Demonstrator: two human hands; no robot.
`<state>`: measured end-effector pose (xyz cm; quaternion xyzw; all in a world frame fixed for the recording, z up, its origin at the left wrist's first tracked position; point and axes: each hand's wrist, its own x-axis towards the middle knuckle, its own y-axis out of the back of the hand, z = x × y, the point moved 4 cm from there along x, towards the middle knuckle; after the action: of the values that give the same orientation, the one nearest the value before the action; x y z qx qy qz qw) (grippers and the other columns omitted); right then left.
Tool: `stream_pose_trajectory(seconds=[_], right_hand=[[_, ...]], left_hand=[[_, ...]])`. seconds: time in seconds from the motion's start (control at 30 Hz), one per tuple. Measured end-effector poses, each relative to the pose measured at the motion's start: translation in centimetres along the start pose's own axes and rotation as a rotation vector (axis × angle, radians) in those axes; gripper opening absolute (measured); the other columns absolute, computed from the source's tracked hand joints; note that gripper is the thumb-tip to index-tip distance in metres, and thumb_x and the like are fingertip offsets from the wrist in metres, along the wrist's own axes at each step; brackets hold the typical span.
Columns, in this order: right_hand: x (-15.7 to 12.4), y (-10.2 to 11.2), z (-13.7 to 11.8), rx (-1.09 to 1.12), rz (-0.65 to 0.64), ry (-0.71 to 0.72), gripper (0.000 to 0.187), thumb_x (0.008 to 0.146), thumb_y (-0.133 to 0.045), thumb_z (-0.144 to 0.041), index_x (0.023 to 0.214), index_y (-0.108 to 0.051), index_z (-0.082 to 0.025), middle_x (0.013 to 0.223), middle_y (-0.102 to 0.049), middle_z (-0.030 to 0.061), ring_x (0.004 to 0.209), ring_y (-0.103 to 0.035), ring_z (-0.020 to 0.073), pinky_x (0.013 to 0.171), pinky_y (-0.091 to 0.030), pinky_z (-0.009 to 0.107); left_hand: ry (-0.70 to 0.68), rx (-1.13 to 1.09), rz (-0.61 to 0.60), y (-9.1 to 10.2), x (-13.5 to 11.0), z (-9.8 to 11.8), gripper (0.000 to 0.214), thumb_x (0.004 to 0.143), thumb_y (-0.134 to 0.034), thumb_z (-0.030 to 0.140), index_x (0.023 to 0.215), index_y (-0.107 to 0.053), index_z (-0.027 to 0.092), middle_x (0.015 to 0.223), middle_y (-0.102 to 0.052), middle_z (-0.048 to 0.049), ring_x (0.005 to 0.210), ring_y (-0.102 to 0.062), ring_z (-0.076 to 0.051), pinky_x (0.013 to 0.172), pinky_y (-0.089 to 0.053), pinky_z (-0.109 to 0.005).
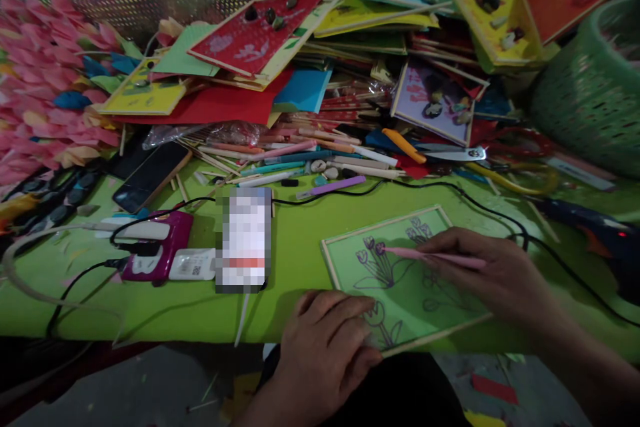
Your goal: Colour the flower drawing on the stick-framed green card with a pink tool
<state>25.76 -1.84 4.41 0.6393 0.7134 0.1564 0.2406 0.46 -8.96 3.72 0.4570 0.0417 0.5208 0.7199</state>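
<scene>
Framed drawing [400,290], partly hidden by left hand [325,340], grip unclear, right hand [485,270] pinching pink pen [465,259]

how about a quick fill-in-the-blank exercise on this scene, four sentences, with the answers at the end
1. A pink pen is held in the person's ____ hand.
2. The left hand rests at the edge of a framed sheet on which ____ are drawn.
3. In the picture, the phone with the lit screen lies to the ____ of that sheet.
4. The basket at the picture's right edge is ____ in colour.

Missing words: right; flowers; left; green.
</scene>
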Motion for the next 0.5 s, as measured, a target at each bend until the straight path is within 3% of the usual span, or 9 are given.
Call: stream_pose_trajectory(seconds=[0.5], right_hand=[[0.42, 0.25, -0.33, 0.002, 0.024, -0.022, 0.033, 0.077, -0.082, -0.061, 0.082, -0.083, -0.029, 0.073, -0.079, 0.0026, 0.063, -0.072, 0.0214, 0.059, -0.056, 0.028]], left_hand=[[0.000, 0.004, -0.006, -0.07, -0.08, -0.08, 0.032, 0.111, -0.047, 0.037, 0.094, -0.068, 0.020, 0.114, -0.081, -0.0027, 0.105, -0.066, -0.017, 0.088, -0.045, -0.036]])
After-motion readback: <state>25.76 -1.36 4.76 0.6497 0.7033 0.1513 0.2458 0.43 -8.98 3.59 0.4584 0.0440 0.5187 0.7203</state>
